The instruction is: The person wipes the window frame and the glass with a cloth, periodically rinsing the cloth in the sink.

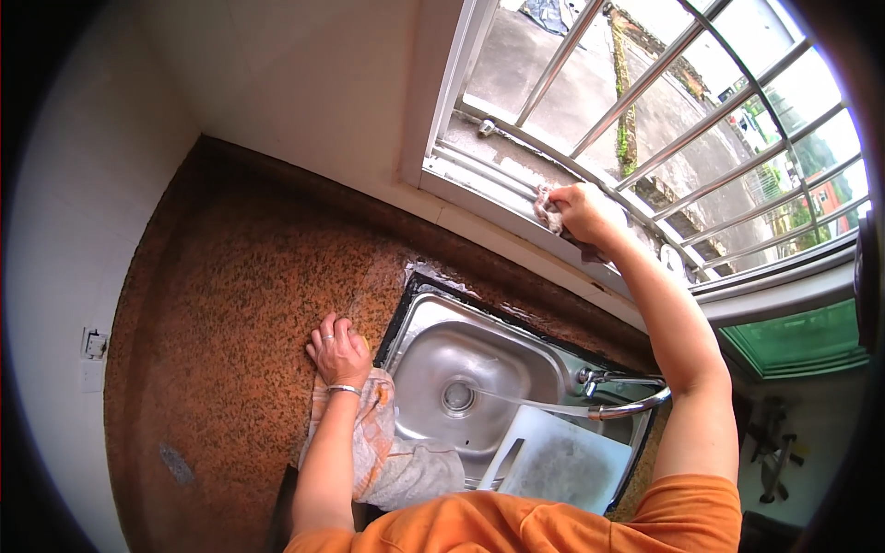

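My right hand [586, 213] reaches forward to the window sill and grips a crumpled, wet-looking cloth [548, 209] against the white window track [484, 169]. On the granite countertop [228, 304], left of the stainless steel sink [477, 366], my left hand [340, 351] rests with bent fingers. A small yellow thing [366, 342] shows beside its thumb; whether the hand holds it I cannot tell. Under my left wrist a patterned towel [377, 442] hangs over the counter edge and the sink's near corner.
A white cutting board [567, 460] with a dark stain lies over the sink's near right part. The faucet [629, 408] has a pale hose running into the basin. Metal window bars [636, 97] stand beyond the sill. A wall socket [93, 343] is at far left.
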### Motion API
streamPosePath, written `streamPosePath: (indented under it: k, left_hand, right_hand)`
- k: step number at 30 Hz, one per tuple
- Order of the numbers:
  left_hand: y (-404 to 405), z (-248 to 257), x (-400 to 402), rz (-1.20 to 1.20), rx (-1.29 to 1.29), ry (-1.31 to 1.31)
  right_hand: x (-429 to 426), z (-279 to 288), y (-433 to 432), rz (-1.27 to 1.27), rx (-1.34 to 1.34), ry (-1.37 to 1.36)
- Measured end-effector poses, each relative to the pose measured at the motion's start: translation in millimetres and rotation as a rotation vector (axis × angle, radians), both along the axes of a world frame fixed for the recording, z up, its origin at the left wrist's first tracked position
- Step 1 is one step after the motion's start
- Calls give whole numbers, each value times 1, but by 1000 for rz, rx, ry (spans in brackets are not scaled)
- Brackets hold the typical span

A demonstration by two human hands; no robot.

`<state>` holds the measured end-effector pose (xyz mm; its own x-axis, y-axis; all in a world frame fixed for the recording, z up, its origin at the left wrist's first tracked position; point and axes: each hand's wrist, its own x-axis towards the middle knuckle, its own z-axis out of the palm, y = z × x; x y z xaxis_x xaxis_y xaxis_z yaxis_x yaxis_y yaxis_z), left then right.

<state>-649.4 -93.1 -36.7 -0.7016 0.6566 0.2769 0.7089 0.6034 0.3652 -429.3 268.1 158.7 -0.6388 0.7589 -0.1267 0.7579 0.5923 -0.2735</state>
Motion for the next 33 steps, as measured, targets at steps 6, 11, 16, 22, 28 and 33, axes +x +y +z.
streamPosePath:
  k: [6, 11, 16, 22, 28, 33]
  left_hand:
    - [-1, -5, 0, -5, 5, 29]
    - [1, -4, 3, -13, -13, 27]
    - [-6, -7, -2, 2, -21, 40]
    - [-1, -1, 1, 8, -29, 5]
    - [0, 1, 4, 4, -4, 3]
    - [3, -2, 8, -19, 23, 47]
  right_hand:
    - [32, 25, -18, -190, 38, -258]
    - [-58, 28, -26, 23, -107, 235]
    - [-91, 8, -39, 264, 7, 77]
    - [1, -23, -21, 48, -14, 31]
    - [110, 49, -67, -70, 187, -224]
    - [199, 19, -50, -187, 139, -51]
